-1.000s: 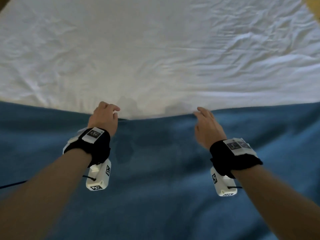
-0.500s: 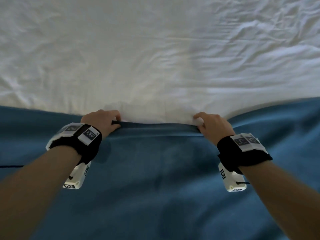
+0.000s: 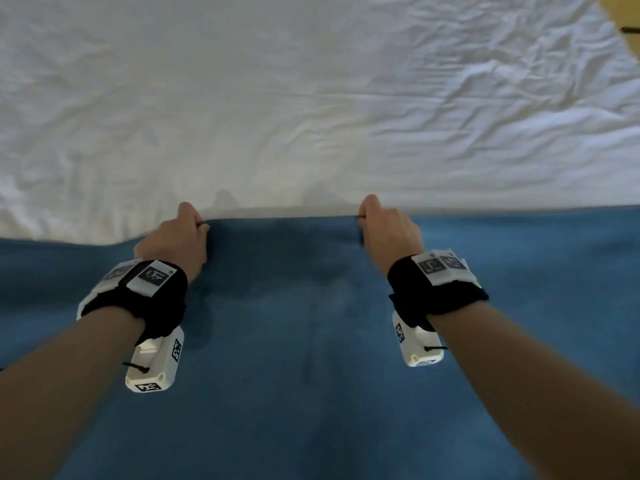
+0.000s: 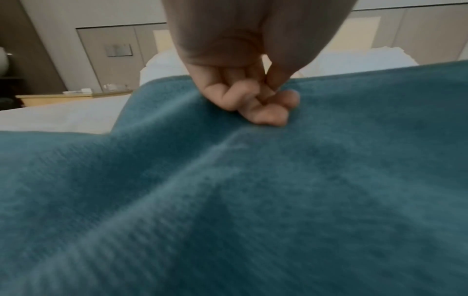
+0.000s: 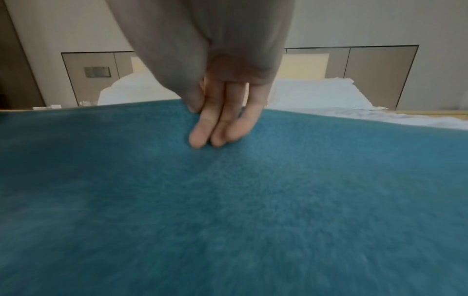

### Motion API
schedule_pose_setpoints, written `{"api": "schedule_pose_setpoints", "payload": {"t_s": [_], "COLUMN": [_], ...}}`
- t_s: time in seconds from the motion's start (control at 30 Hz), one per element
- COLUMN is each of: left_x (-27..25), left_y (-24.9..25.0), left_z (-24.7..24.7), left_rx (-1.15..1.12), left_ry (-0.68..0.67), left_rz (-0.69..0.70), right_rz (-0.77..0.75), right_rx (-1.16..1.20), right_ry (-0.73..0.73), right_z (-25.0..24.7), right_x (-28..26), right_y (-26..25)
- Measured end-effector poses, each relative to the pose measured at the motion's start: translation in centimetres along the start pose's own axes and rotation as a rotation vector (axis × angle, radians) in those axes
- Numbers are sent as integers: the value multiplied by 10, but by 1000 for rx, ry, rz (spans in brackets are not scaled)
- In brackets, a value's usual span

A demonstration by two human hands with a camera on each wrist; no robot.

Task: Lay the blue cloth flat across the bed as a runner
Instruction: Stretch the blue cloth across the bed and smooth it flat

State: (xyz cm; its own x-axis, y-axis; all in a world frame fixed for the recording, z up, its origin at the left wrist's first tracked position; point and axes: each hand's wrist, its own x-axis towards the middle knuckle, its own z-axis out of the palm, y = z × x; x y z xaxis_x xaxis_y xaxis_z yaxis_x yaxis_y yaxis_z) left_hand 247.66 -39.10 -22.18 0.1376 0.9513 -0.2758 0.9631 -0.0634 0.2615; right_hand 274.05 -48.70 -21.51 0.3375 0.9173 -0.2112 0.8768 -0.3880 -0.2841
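The blue cloth (image 3: 311,341) covers the near part of the white bed (image 3: 311,98). Its far edge runs across the head view, raised between my hands. My left hand (image 3: 176,237) pinches that edge left of centre, with curled fingers (image 4: 263,114) on the cloth (image 4: 228,200) in the left wrist view. My right hand (image 3: 388,230) pinches the same edge right of centre. In the right wrist view its fingers (image 5: 217,130) lie on the near side of the cloth (image 5: 228,200) and the thumb goes behind the edge.
Rumpled white sheet fills the far part of the bed. White pillows (image 5: 316,94) lie at the head end below a wall panel. A wooden bedside shelf (image 4: 73,96) with small items stands at the left. A strip of wooden floor (image 3: 623,22) shows at the top right.
A second ago both hands hovered at the cloth's far edge. They took hold of it and have since carried it a little further up the bed, lifted taut between them.
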Motion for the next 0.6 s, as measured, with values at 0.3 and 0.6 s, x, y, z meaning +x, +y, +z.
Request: {"api": "schedule_pose_setpoints", "payload": {"t_s": [0.3, 0.6], "left_x": [7, -65], "left_y": [-17, -18], "left_z": [23, 51], "left_rx": [-155, 173], "left_ry": [-202, -168], "left_rz": [184, 193], "right_rz": [-79, -99], "right_rx": [-153, -99], "right_ry": [-264, -143], "right_z": [41, 71], "right_x": [-27, -110], "right_y": [13, -15]}}
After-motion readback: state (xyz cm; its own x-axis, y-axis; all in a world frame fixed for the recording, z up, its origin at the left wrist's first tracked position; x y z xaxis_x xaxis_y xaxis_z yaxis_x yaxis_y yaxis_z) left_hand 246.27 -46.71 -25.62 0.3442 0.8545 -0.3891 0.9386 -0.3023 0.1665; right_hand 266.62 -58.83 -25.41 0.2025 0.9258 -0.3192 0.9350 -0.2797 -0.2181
